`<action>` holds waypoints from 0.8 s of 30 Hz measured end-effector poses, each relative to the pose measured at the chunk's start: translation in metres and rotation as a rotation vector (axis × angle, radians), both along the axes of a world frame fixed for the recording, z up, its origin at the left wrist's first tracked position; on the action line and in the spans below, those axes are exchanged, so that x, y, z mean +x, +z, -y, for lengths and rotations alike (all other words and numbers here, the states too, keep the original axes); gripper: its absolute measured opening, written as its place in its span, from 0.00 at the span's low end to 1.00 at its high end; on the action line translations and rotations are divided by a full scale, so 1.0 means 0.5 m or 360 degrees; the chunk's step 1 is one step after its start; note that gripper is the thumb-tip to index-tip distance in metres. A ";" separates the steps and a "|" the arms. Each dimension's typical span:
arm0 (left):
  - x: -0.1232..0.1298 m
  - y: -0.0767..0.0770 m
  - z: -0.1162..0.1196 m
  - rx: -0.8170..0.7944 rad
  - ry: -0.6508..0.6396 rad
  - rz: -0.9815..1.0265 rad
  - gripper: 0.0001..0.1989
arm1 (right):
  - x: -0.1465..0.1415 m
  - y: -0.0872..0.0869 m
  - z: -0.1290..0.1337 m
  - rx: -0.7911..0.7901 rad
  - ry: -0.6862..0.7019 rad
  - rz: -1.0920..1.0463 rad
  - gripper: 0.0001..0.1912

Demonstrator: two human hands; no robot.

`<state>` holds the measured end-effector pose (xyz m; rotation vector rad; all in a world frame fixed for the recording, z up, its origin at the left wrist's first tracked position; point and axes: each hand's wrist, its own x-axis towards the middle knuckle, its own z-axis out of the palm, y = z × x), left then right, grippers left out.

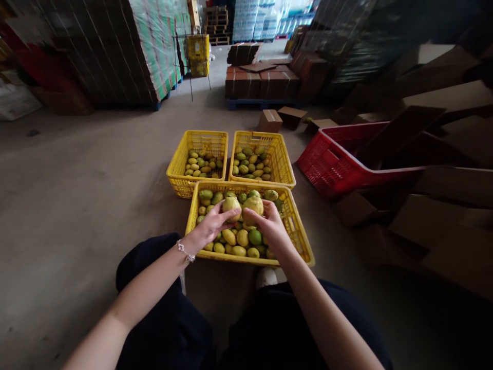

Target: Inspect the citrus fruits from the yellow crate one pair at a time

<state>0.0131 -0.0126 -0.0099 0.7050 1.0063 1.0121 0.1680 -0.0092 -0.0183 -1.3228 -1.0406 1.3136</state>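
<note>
My left hand (220, 220) is closed around a pale yellow lemon (231, 208), thumb across its front. Beside it, my right hand (267, 220) grips a larger, bumpy yellow-green lemon (253, 207). The two fruits are held close together above the front yellow crate (250, 261). Inside that crate lie many loose fruits, from yellow to green, among them a bright green one (255, 237). My hands and the held lemons hide part of the crate's contents.
Behind the front crate stand a left yellow crate (175, 172) and a right yellow crate (285, 162), both partly filled with similar fruit. A red crate (331, 167) with cardboard (431, 226) is at the right. Farther back are stacked boxes on a blue pallet (262, 104).
</note>
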 end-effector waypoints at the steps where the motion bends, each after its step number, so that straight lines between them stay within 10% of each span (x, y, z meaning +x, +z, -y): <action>1: -0.001 0.000 0.000 0.0209 -0.0007 -0.0120 0.25 | 0.003 -0.001 -0.001 0.0145 -0.0007 0.0078 0.27; 8: -0.012 -0.001 0.000 0.1475 0.0129 -0.1027 0.24 | 0.007 0.008 0.009 0.0956 -0.0077 0.0623 0.24; 24: -0.016 -0.007 0.012 0.1698 0.0243 -0.1171 0.19 | 0.001 -0.011 0.014 0.1371 -0.0081 0.0683 0.21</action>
